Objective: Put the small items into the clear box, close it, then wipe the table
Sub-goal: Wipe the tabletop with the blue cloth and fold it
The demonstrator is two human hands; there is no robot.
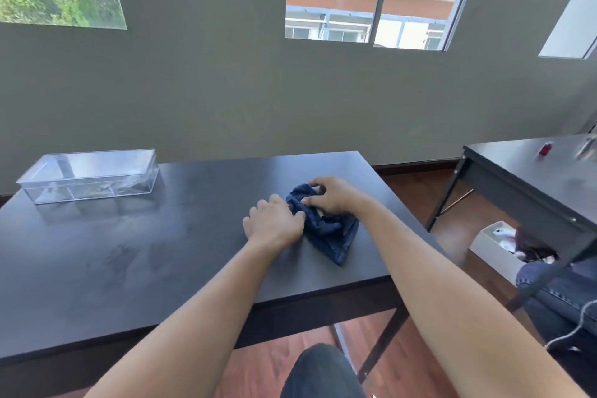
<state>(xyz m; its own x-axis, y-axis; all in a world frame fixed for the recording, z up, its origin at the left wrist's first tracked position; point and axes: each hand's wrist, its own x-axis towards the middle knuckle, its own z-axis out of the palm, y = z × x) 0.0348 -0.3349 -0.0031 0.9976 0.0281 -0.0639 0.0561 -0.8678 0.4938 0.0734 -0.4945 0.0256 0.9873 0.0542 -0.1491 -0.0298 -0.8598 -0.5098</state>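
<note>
A dark blue cloth (332, 234) lies crumpled on the right part of the black table (145, 252). My left hand (274, 220) presses against its left edge with the fingers curled into the fabric. My right hand (332, 195) lies on top of the cloth, pinching a fold near its far end. The clear box (89, 176) stands at the far left of the table with its lid on. Small items inside it are faint and hard to make out.
A second black table (533, 178) stands to the right with a small red object (546, 149) on it. Under it sit a white bin (499, 244) of odds and ends and a person's leg in jeans (555, 287). A wall with windows runs behind.
</note>
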